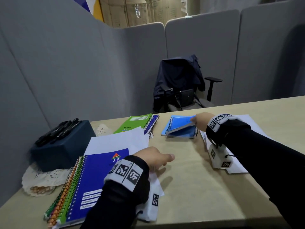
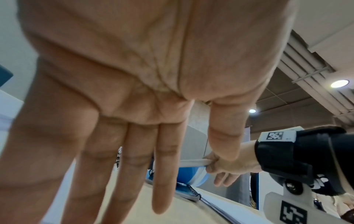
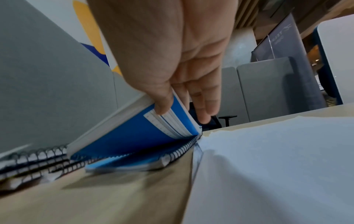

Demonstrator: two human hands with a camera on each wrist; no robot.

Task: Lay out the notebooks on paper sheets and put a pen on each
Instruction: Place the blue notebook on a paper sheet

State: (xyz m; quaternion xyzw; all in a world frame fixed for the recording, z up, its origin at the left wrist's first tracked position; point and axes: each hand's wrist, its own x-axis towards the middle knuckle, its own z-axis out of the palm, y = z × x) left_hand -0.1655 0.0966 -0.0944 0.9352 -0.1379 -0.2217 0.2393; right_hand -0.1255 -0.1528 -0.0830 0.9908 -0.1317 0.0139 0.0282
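My right hand (image 1: 198, 120) grips the right edge of a small light-blue spiral notebook (image 1: 180, 123) and tilts it up off another small blue notebook (image 1: 183, 133) beneath it; the thumb pinches its edge (image 3: 162, 104). My left hand (image 1: 154, 158) hovers open, fingers straight (image 2: 134, 151), over the beige table (image 1: 189, 187). A large blue spiral notebook (image 1: 92, 182) lies on a paper sheet (image 1: 115, 141) at the near left, on a stack of coloured ones. Green and blue notebooks (image 1: 137, 123) lie behind. More white sheets (image 1: 244, 123) lie under my right arm. Black pens (image 1: 57, 130) rest on a dark box.
The dark blue box (image 1: 62, 149) stands on a lace doily (image 1: 44, 179) at the left. Grey partition panels (image 1: 66, 71) wall the desk. An office chair (image 1: 181, 86) with a jacket and bag stands beyond the far edge.
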